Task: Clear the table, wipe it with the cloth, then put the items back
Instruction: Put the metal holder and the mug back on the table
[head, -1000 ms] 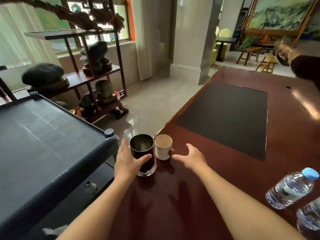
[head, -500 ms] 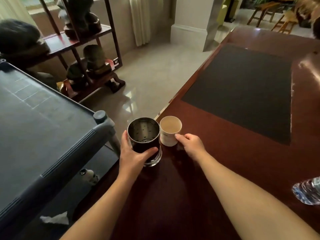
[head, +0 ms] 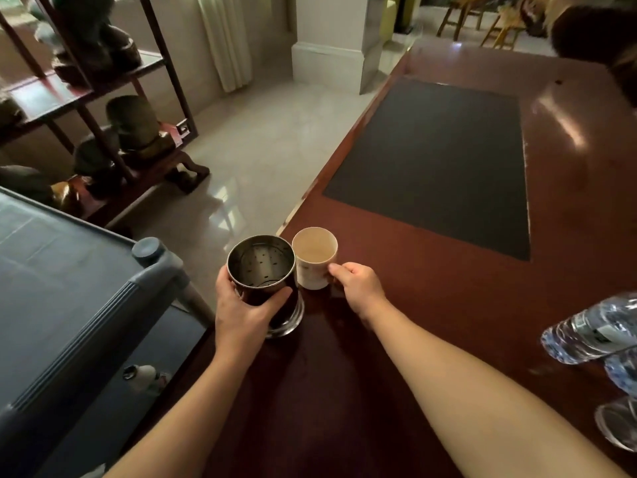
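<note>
Table (head: 448, 305) corner nr the person held both items, upright, touching side by side: dark perforated cup (head: 263, 281) on L, white mug (head: 314, 258) on R. Left hand (head: 241, 312) wrapped round dark cup from near side. Right hand (head: 358, 288) pinched mug's R side, prob. at the handle. Grey cart (head: 86, 305) lay just L, so L hand was nearer; lift-off looked next.

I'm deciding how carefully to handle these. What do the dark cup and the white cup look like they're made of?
Dark cup: likely glass with a perforated metal insert; the thick base is clear and shiny, and the inner wall looks grey with rows of holes.

White cup: probably paper, possibly ceramic; matte, thin rim, no gloss.

The left hand grips the dark one, the right hand the white.
</note>
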Motion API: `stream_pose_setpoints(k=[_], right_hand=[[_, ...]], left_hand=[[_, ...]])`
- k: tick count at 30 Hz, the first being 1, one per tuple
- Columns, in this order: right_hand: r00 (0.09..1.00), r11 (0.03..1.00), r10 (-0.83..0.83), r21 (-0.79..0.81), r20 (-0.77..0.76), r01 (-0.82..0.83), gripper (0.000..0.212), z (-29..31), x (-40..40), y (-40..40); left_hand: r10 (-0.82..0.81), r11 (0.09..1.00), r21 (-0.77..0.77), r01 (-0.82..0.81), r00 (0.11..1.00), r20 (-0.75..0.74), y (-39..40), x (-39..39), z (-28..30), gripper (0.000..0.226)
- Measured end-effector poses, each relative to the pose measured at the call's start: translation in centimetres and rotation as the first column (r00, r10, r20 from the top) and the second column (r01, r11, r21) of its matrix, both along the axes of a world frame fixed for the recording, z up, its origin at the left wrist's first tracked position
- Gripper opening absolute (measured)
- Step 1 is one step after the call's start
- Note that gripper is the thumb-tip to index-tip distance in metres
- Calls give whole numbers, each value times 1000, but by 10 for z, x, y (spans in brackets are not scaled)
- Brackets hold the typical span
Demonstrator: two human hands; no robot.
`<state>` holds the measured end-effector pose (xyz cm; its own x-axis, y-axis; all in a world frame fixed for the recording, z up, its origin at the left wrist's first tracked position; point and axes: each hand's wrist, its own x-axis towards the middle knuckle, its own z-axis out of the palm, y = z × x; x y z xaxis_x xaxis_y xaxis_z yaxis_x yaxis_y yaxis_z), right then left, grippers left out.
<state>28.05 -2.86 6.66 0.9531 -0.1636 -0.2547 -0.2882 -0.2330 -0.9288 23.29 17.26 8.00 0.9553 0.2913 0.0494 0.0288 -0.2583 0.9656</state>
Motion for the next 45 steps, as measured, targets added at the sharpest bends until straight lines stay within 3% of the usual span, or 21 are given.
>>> stream_pose_setpoints(k=[3, 8, 13, 25, 38, 45], right_hand=[[997, 997, -64, -36, 36, 65, 47, 6, -6, -19], [980, 980, -181, -70, 82, 187, 44, 20, -25, -63], [938, 935, -327, -103, 119, 339, 47, 27, -51, -115], [813, 802, -573, -136, 103, 582, 42, 20, -111, -204], [707, 706, -706, -34, 36, 707, 41, -3, -133, -232], [707, 707, -707, 21, -9, 707, 47, -7, -136, -236]], left_hand=[[-45, 999, -26, 46, 999, 23, -13, 8, 8, 95], [-137, 990, -36, 140, 988, 71, -52, 23, 20, 76], [-269, 959, -65, 277, 957, 109, -105, 36, 28, 94], [-493, 859, -74, 506, 858, 145, -216, 32, 28, 77], [-567, 823, -7, 569, 821, 70, -270, 44, 11, 80], [-556, 831, 8, 556, 830, 30, -277, 46, -2, 83]])
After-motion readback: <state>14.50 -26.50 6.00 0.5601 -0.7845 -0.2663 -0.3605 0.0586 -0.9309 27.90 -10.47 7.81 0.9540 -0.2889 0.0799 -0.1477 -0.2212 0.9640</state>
